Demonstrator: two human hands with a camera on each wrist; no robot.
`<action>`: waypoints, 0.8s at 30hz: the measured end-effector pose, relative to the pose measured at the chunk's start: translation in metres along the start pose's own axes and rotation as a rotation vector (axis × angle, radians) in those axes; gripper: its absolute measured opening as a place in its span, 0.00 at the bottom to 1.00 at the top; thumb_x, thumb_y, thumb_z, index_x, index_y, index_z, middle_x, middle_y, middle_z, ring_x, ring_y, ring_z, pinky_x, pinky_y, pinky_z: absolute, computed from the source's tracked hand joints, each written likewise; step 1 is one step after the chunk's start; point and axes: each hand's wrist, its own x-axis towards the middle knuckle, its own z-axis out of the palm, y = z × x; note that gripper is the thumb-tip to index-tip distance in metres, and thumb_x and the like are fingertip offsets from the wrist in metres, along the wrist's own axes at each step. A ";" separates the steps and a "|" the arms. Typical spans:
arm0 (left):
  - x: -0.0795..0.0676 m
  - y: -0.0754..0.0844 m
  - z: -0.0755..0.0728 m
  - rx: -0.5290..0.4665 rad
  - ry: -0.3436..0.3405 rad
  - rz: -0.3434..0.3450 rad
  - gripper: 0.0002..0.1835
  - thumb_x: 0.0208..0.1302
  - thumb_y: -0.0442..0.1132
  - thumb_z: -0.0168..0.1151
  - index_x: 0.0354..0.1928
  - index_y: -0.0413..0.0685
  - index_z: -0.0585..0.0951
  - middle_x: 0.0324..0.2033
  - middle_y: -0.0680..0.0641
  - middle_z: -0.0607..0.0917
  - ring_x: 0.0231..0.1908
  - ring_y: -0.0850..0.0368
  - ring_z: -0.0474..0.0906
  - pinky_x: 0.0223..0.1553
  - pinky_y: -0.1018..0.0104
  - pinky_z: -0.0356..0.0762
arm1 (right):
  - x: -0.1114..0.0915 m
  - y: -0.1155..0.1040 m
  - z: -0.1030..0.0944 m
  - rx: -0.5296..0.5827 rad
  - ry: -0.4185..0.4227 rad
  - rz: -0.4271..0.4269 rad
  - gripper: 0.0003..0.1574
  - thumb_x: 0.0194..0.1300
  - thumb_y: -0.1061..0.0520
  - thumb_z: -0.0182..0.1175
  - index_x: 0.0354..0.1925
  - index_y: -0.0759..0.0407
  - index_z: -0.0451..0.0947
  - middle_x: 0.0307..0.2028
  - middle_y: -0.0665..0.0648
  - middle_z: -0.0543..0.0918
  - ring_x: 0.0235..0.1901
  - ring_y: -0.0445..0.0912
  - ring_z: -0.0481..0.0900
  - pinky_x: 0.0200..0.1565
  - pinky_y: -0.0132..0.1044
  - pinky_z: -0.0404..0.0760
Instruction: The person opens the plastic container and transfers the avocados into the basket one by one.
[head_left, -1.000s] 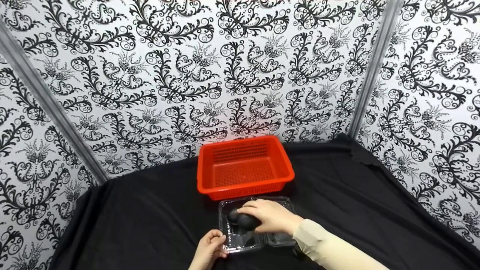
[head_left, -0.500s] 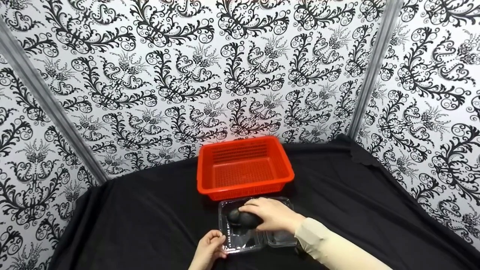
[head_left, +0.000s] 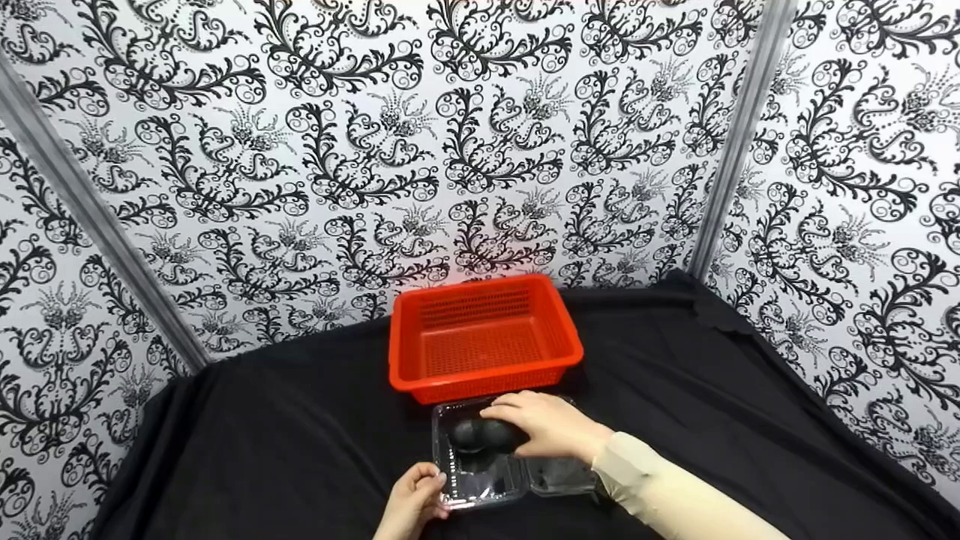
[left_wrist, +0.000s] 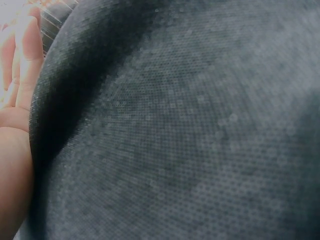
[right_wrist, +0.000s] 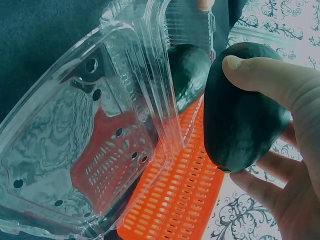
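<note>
Pinching near-left corner of clear box (head_left: 484, 491) with left hand (head_left: 414, 496). Gripping avocado (head_left: 498, 435) in right hand (head_left: 549, 427), curling thumb and fingers round it, holding it at box's left half, just beside second avocado (head_left: 465, 435). Not showing clearly any contact between the two or with box floor. Seeing box lying open, right half partly hiding under right hand and sleeve (head_left: 652, 472). Seeing box's far edge sitting just beside basket (head_left: 487, 379), leaving little room there. Finding wider room left and right, black-draped worktop (head_left: 300, 442) spreading both ways toward patterned walls (head_left: 375, 172). Seeing walls closing in just behind basket. Losing most of left wrist view to grey fabric (left_wrist: 190, 130).
</note>
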 end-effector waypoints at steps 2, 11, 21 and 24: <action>0.000 0.000 0.000 -0.004 0.000 -0.001 0.06 0.64 0.30 0.58 0.36 0.42 0.69 0.18 0.52 0.74 0.17 0.60 0.76 0.19 0.71 0.78 | -0.001 0.001 -0.001 0.002 0.003 0.004 0.45 0.43 0.53 0.75 0.62 0.48 0.73 0.56 0.50 0.77 0.52 0.46 0.76 0.52 0.41 0.77; 0.001 -0.002 -0.001 -0.007 -0.005 0.003 0.06 0.64 0.30 0.58 0.36 0.43 0.70 0.18 0.52 0.74 0.17 0.60 0.77 0.19 0.71 0.78 | -0.005 0.005 -0.002 -0.004 -0.022 0.028 0.46 0.44 0.53 0.75 0.63 0.48 0.72 0.56 0.51 0.77 0.52 0.47 0.76 0.53 0.43 0.76; 0.001 -0.002 -0.002 -0.005 -0.007 0.006 0.06 0.63 0.30 0.58 0.36 0.43 0.69 0.18 0.52 0.74 0.17 0.58 0.78 0.19 0.70 0.79 | -0.008 0.008 -0.005 -0.021 0.006 0.021 0.44 0.44 0.51 0.75 0.62 0.49 0.73 0.55 0.50 0.78 0.51 0.46 0.77 0.53 0.43 0.76; 0.002 -0.002 -0.001 -0.002 -0.002 0.006 0.06 0.64 0.30 0.58 0.36 0.42 0.69 0.18 0.52 0.74 0.17 0.59 0.78 0.19 0.70 0.79 | -0.008 0.010 -0.007 -0.031 -0.007 0.029 0.45 0.44 0.52 0.75 0.62 0.49 0.73 0.55 0.50 0.77 0.52 0.46 0.76 0.53 0.43 0.76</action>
